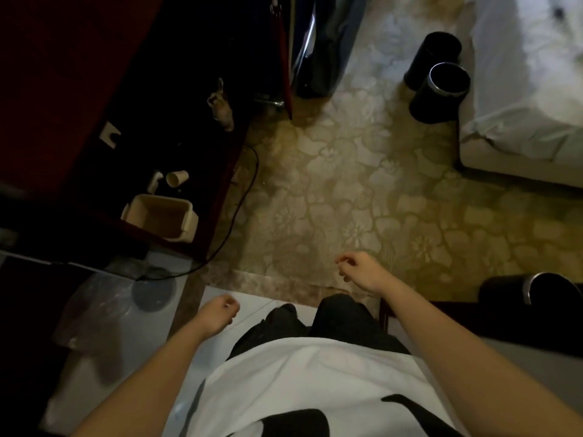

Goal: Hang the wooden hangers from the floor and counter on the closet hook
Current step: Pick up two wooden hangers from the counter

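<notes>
Floor [347, 184] beneath left hand [219, 313], right hand [359, 272]

A small, pale wood-coloured shape [220, 104] sits on the dark counter [164, 99] near its edge, too blurred to say whether it's a hanger.

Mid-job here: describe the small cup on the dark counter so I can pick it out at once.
Start at the dark counter along the left of the view, bordering the patterned carpet. Near its front edge sits a beige rectangular tub; just beyond that lies the paper cup. It alone is small and round, tipped on its side with its mouth showing.
</notes>
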